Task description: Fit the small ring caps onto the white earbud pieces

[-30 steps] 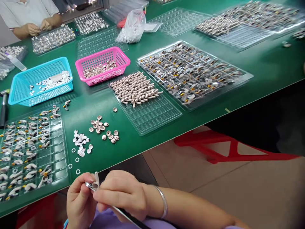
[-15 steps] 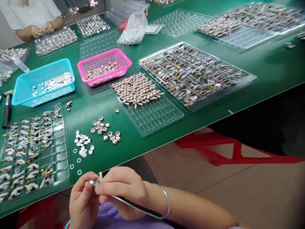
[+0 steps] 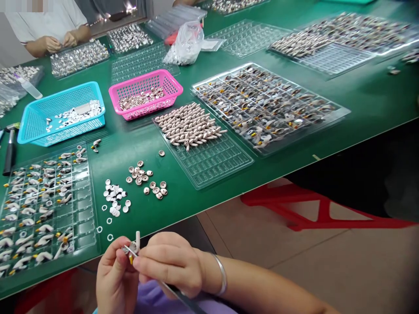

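My left hand (image 3: pixel 114 279) is closed, pinching a small white stemmed part (image 3: pixel 135 245) with a metal end, just below the table's near edge. My right hand (image 3: pixel 170 264) is closed on thin dark tweezers (image 3: pixel 178 293), whose tip touches the part. A silver bangle (image 3: pixel 220 274) sits on my right wrist. On the green table (image 3: pixel 360 100) right above my hands lie small white discs and rings (image 3: pixel 114 201) and pinkish caps (image 3: pixel 145 179). A clear compartment tray (image 3: pixel 42 205) with finished white pieces lies at the left.
A blue basket (image 3: pixel 62 113) and a pink basket (image 3: pixel 145 93) hold small parts. Clear trays (image 3: pixel 203 139) (image 3: pixel 265 102) carry pinkish shells and assembled pieces. A plastic bag (image 3: pixel 186 41) lies farther back. Another person's hands (image 3: pixel 57 42) work at the far left. A red stool frame (image 3: pixel 314 209) stands under the table.
The part in my left hand has turned so its white stem stands up. The tweezers' tip has shifted onto it. The view has tilted slightly.
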The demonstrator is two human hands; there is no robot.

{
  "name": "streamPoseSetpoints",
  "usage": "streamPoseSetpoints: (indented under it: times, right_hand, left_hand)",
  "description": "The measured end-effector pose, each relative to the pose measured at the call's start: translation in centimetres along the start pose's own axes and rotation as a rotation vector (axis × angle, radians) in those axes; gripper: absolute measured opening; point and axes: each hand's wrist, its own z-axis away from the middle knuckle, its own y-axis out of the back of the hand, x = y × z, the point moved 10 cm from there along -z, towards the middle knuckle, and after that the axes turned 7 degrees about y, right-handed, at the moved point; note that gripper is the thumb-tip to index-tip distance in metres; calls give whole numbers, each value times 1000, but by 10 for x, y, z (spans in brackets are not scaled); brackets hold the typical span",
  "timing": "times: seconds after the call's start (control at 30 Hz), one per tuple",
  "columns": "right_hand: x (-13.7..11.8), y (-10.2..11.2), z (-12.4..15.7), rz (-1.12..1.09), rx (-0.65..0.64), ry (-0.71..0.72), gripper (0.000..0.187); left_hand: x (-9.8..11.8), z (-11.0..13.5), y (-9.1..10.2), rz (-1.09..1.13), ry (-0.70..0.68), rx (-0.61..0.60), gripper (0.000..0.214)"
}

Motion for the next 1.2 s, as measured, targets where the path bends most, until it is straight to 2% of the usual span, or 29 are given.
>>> streamPoseSetpoints:
  times: [0.1,0.23,0.3,0.53,0.77,0.93,1.1,1.2]
  right_hand:
    - [9,3,-1,-68,30,-109,19]
    - [25,10,-1,-189,90,-323,18]
    - [28,11,-3,-230,95,-371,19]
    - [25,7,-3,-255,45,-359,17]
    - [24,2,-5,-201,-25,-339,21]
    - [15,5,-5,-133,6,-233,19]
    - [6,-25,20,-91,-253,-156,22]
    - [-3,-15,16,-70,-157,-26,24]
  left_hand:
    - [3,-1,0,-23,-25,-18,36]
    - [9,-1,-1,-50,-67,-18,37]
    - [13,0,-2,-62,-100,-29,37]
    - [20,3,-5,-122,-194,-115,32]
    - [22,4,-1,-161,-254,-105,32]
    - [28,8,-6,-240,-325,-133,28]
    - [31,10,-10,-291,-362,-129,27]
    - [32,12,-14,-305,-360,-134,28]
